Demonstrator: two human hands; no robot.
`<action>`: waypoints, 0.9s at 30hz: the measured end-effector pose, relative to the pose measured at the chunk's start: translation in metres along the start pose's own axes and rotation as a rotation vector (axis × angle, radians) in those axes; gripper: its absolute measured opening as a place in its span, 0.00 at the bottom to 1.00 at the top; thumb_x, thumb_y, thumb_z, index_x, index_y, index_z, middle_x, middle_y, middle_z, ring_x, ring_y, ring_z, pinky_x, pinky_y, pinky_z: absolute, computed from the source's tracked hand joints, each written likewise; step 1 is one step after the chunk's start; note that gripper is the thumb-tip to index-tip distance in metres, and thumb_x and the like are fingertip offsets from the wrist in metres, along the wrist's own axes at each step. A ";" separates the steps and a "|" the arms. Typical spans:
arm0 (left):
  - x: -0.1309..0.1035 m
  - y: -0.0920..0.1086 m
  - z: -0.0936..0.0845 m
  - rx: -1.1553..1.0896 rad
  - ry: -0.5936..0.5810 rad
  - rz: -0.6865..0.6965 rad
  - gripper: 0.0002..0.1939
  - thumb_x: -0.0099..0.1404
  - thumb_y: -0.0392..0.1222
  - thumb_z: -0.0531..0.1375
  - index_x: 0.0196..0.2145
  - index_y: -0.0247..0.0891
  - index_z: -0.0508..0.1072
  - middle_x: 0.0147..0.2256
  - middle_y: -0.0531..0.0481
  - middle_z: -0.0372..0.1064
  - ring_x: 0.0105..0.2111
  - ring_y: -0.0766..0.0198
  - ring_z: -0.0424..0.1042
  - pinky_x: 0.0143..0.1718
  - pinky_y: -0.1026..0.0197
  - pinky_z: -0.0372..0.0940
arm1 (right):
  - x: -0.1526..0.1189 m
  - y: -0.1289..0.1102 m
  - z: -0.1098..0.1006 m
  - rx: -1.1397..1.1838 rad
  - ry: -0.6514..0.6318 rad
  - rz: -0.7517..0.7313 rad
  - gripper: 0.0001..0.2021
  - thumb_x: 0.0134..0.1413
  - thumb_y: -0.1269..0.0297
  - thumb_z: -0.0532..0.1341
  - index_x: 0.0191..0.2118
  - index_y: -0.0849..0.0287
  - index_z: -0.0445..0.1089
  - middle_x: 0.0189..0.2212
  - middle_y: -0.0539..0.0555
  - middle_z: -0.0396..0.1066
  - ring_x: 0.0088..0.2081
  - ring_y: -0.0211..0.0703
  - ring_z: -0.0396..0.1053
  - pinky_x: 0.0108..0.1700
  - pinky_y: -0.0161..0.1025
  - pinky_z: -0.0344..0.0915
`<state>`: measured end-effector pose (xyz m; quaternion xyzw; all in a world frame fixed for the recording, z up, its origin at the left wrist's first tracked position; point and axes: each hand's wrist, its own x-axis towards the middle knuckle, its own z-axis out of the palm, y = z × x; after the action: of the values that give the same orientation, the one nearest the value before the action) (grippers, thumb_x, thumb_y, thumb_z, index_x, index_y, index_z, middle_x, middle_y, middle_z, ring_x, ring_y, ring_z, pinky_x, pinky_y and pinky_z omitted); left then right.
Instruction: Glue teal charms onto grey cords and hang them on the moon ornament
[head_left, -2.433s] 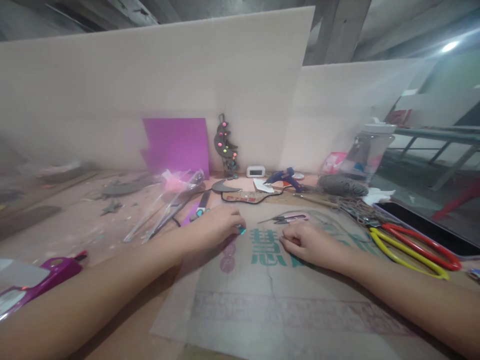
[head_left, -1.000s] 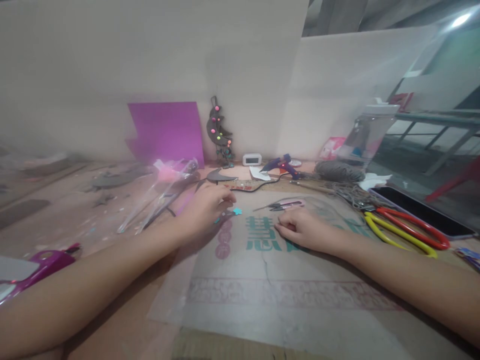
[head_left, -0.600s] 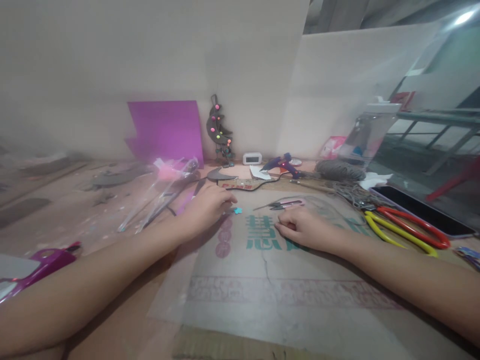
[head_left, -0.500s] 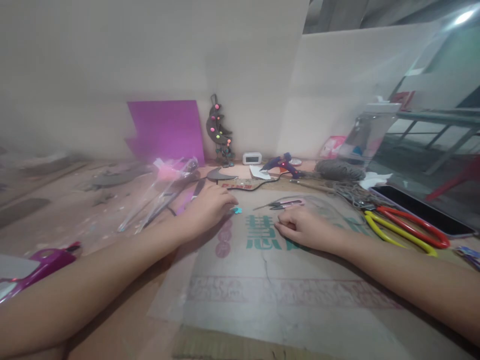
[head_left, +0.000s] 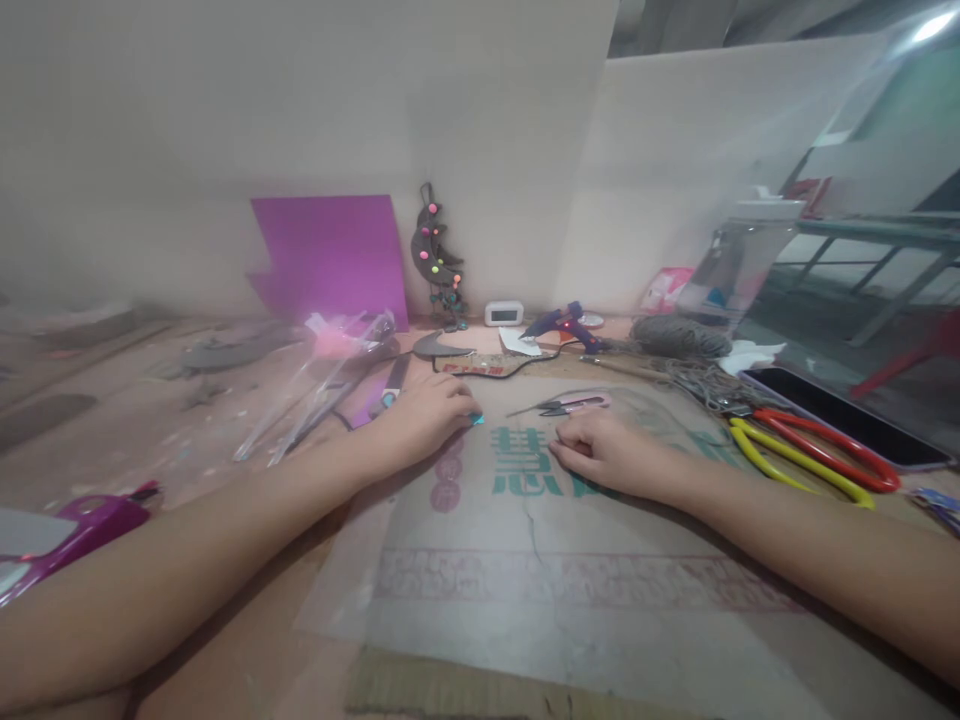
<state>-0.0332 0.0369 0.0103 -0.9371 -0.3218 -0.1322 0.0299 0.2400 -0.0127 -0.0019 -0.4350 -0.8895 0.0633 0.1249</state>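
Note:
My left hand (head_left: 431, 415) rests over the board with its fingers bent down and closed at the tips. Under those fingertips a small turquoise piece (head_left: 478, 420) pokes out, partly covered. To the right, my right hand (head_left: 600, 450) lies curled on the board, thumb against the fingers; whatever it may hold is hidden. Just behind it lie thread snips (head_left: 577, 404) with a pinkish handle. Both hands are over a cardboard sheet (head_left: 480, 530) with green and red printing, under clear plastic. A dark thread (head_left: 532, 535) trails on it.
At the back stand a purple sheet (head_left: 330, 260), a dark moon ornament (head_left: 433, 255), a small white clock (head_left: 504, 314) and a blue glue gun (head_left: 559, 325). Rightward are grey yarn (head_left: 679, 335), red-and-yellow scissors (head_left: 817, 460) and a phone (head_left: 840, 415). A purple tool (head_left: 97, 525) lies left.
My left hand has shifted slightly right and its fingers have come down over the turquoise piece, which is now more covered. My right hand has stayed in place.

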 end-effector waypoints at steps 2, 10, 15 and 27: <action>0.000 0.000 0.000 -0.025 0.040 0.030 0.12 0.69 0.39 0.56 0.47 0.39 0.74 0.49 0.45 0.72 0.51 0.54 0.66 0.54 0.51 0.58 | 0.000 -0.001 -0.001 0.008 -0.002 -0.003 0.17 0.59 0.63 0.53 0.21 0.57 0.50 0.18 0.47 0.53 0.23 0.36 0.52 0.29 0.36 0.46; 0.001 -0.009 0.015 -0.077 0.086 0.093 0.13 0.70 0.38 0.54 0.50 0.41 0.73 0.47 0.46 0.74 0.49 0.58 0.69 0.54 0.54 0.58 | -0.001 0.001 0.002 0.010 0.024 -0.021 0.16 0.58 0.65 0.54 0.21 0.57 0.50 0.18 0.46 0.52 0.22 0.35 0.50 0.29 0.35 0.46; 0.001 -0.009 0.013 -0.048 0.055 0.123 0.13 0.71 0.37 0.53 0.50 0.40 0.73 0.45 0.46 0.74 0.47 0.58 0.69 0.54 0.53 0.57 | 0.000 0.001 0.003 0.002 0.019 -0.016 0.16 0.58 0.65 0.54 0.21 0.57 0.51 0.18 0.46 0.52 0.23 0.35 0.51 0.29 0.36 0.46; 0.000 -0.003 0.005 0.033 -0.030 0.003 0.13 0.70 0.39 0.54 0.48 0.38 0.76 0.42 0.43 0.71 0.46 0.55 0.67 0.49 0.55 0.60 | -0.001 0.002 0.002 0.005 0.020 -0.019 0.16 0.59 0.64 0.53 0.21 0.57 0.50 0.18 0.46 0.53 0.22 0.35 0.50 0.28 0.36 0.45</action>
<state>-0.0338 0.0404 0.0058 -0.9388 -0.3229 -0.1129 0.0405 0.2416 -0.0123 -0.0046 -0.4266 -0.8922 0.0597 0.1355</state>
